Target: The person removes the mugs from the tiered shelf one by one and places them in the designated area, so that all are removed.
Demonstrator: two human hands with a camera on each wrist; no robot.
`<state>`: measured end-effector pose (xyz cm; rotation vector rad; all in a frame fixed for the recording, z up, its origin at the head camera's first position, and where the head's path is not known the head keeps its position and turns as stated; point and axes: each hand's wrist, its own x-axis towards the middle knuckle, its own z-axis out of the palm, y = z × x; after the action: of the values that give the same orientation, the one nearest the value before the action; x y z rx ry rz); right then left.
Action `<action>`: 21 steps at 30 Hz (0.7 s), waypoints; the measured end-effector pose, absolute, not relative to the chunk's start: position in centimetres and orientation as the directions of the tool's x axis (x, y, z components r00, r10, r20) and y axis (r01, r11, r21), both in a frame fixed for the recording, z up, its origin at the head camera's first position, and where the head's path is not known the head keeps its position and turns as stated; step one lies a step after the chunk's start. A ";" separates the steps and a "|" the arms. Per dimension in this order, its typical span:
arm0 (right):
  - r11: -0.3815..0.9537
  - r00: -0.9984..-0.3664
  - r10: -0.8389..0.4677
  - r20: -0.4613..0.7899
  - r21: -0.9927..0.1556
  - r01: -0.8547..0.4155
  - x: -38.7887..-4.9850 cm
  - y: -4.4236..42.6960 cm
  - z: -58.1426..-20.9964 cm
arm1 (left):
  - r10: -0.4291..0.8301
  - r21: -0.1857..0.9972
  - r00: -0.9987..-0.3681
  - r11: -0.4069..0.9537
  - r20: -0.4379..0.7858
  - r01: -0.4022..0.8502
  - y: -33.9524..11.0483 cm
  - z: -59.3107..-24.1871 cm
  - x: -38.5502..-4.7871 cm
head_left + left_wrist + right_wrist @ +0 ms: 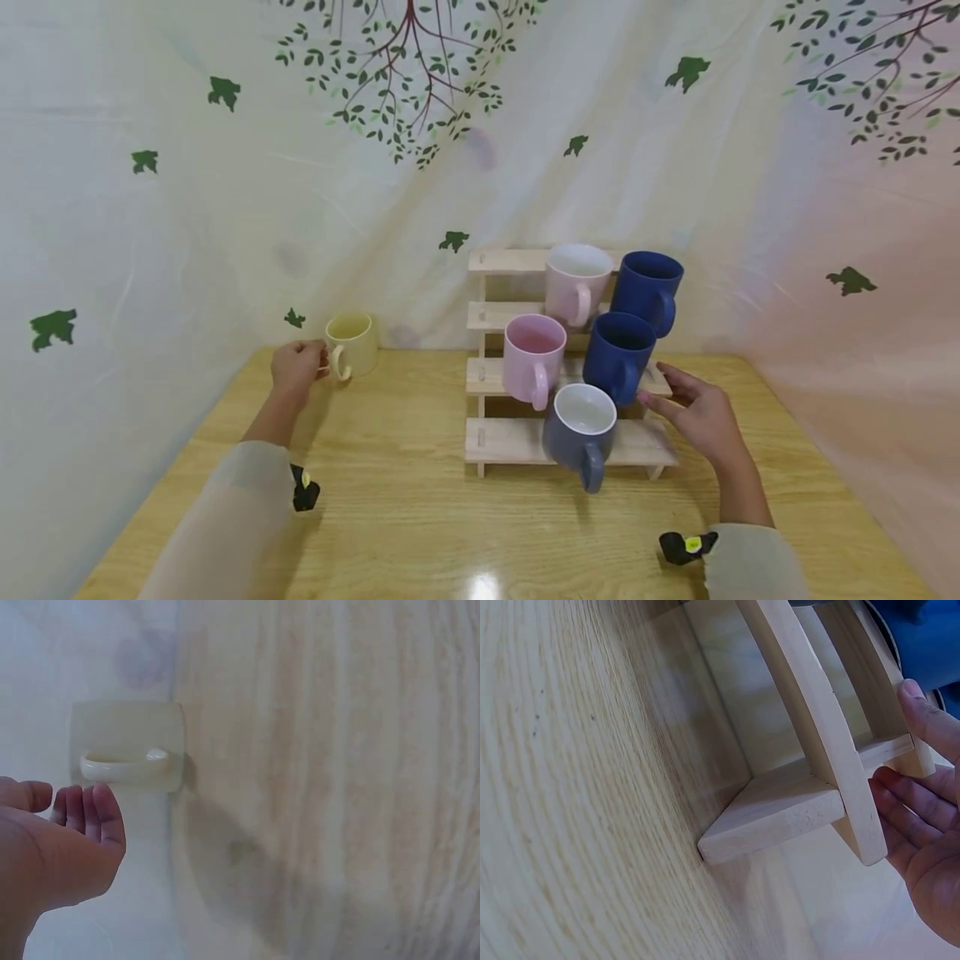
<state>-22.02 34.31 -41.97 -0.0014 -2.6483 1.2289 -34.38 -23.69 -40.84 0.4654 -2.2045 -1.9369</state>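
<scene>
A pale yellow mug (360, 348) stands upright on the table at the back left, its handle (120, 768) towards my left hand (298, 364). That hand's fingers bend loosely beside the handle, with a small gap in the left wrist view. My right hand (701, 414) holds the right end of a shelf on the stepped wooden rack (502, 442), thumb on one side and fingers on the other. On the rack are a light pink mug (566, 287), a pink mug (525, 367), two dark blue mugs (637, 287) and a grey-blue mug (566, 437) with a white inside.
The wood-grain table (405, 500) meets a white cloth backdrop (225, 208) printed with branches and leaves. The cloth also hangs along both sides. A black wrist camera (303, 489) sits at the left cuff, another black wrist camera (684, 548) at the right.
</scene>
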 end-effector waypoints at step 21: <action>0.652 -0.979 0.090 0.183 -0.754 -0.081 -22.2 34.3 -42.0 | -0.166 0.992 -0.986 0.125 0.030 0.009 -17.6 -34.8 -34.3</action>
<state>-22.18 34.28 -41.96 -0.0073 -2.6658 1.2306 -34.29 -17.60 -34.84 0.1584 -2.2528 -1.9878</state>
